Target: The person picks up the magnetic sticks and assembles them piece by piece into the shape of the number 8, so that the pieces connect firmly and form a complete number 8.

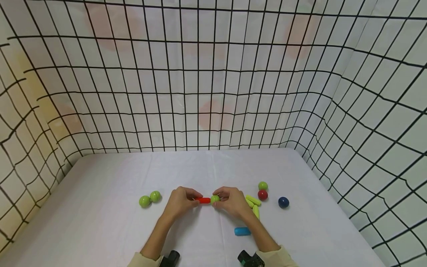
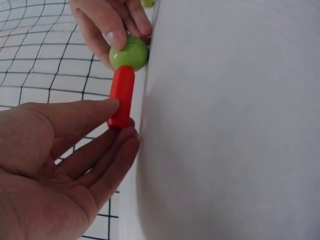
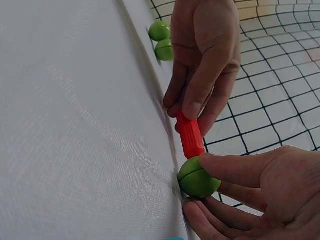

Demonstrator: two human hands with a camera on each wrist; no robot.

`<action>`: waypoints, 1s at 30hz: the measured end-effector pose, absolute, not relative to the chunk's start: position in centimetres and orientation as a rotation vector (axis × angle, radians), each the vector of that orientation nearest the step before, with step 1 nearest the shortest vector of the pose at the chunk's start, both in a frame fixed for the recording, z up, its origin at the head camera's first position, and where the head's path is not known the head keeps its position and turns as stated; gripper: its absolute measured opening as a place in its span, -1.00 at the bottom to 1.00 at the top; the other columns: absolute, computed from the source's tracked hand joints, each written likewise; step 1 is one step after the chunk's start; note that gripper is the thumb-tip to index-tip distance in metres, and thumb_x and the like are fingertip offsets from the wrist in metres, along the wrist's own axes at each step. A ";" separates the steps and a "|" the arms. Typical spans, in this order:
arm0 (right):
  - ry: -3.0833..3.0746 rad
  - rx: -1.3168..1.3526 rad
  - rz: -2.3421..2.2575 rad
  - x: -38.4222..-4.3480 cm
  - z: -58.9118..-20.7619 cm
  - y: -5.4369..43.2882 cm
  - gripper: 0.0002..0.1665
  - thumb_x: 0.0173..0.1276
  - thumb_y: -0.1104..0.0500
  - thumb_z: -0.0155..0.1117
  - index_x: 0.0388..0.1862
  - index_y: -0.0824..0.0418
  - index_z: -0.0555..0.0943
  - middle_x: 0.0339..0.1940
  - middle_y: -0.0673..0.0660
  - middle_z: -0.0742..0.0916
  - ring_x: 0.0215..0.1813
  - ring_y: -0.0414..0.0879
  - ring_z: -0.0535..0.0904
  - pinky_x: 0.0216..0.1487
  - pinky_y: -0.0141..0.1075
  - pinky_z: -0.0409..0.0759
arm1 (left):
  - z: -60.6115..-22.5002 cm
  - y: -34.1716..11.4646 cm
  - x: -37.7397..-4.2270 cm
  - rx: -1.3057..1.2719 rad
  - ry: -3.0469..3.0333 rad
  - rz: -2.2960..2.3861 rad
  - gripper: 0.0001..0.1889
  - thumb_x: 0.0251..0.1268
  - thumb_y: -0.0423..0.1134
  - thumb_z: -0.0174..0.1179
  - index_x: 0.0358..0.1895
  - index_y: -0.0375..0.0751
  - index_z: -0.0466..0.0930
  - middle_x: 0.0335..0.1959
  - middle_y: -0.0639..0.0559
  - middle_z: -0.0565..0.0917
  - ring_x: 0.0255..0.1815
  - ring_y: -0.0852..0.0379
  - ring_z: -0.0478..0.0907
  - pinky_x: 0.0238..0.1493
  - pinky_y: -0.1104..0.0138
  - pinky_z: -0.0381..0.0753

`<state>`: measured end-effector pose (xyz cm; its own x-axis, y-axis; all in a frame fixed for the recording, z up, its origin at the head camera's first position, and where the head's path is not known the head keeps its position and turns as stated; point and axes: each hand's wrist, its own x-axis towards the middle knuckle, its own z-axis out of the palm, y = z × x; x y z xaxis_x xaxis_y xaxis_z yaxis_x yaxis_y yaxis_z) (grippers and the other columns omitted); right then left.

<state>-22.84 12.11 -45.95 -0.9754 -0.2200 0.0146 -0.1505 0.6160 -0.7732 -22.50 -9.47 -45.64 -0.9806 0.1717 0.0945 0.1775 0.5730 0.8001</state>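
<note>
Over the middle of the table, my left hand [image 1: 182, 202] pinches a short red rod [image 2: 121, 95] between thumb and fingers. My right hand [image 1: 234, 202] grips a green ball [image 3: 198, 178] with a seam line round it. The rod's end meets the ball, and the two are in line between my hands. In the right wrist view the left fingertips cover the rod's far end. Just beside the right hand lie several yellow-green rods [image 1: 255, 200], and a blue rod [image 1: 242, 231] lies partly behind the right forearm.
Two green balls [image 1: 145, 201] sit side by side on the left of the white table [image 1: 110, 230]. To the right are another green ball [image 1: 262, 185], a red ball [image 1: 262, 194] and a dark blue ball [image 1: 283, 202]. Black netting [image 1: 215, 92] surrounds the table's back and sides.
</note>
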 end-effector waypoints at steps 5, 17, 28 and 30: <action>2.753 -0.317 -1.301 -22.8 -45.9 12.1 -0.69 0.23 0.14 0.53 -0.03 0.07 0.75 -0.10 0.07 0.82 -0.08 -0.04 0.71 0.03 -0.05 0.68 | -45.8 -9.5 -22.5 -0.308 -2.785 -1.420 -0.84 0.06 -0.47 0.41 -0.29 -0.18 0.84 -0.35 0.03 0.80 -0.38 0.22 0.60 -0.35 0.36 0.56; 2.741 -0.319 -1.294 -22.8 -45.8 12.2 -0.68 0.23 0.11 0.53 -0.02 0.06 0.76 -0.10 0.07 0.81 -0.09 -0.06 0.69 0.03 -0.06 0.67 | -45.0 -10.4 -22.4 -0.302 -2.802 -1.407 -0.82 0.10 -0.44 0.42 -0.21 -0.19 0.83 -0.35 0.04 0.79 -0.32 0.19 0.66 -0.26 0.32 0.61; 2.735 -0.335 -1.301 -22.9 -46.1 12.3 -0.70 0.25 0.11 0.51 -0.02 0.04 0.76 -0.13 0.02 0.80 -0.10 -0.10 0.68 0.01 -0.12 0.64 | -42.9 -14.2 -22.4 -0.110 -2.742 -1.428 -0.75 0.12 -0.43 0.40 -0.10 -0.18 0.79 -0.32 0.04 0.78 -0.25 0.13 0.71 -0.26 0.31 0.61; 2.729 -0.339 -1.307 -23.0 -46.1 12.3 -0.70 0.25 0.12 0.51 -0.02 0.04 0.76 -0.14 0.01 0.80 -0.10 -0.11 0.68 0.00 -0.13 0.64 | -42.5 -15.1 -22.3 -0.097 -2.746 -1.408 -0.74 0.14 -0.41 0.40 -0.07 -0.18 0.79 -0.30 0.03 0.79 -0.23 0.12 0.71 -0.26 0.30 0.60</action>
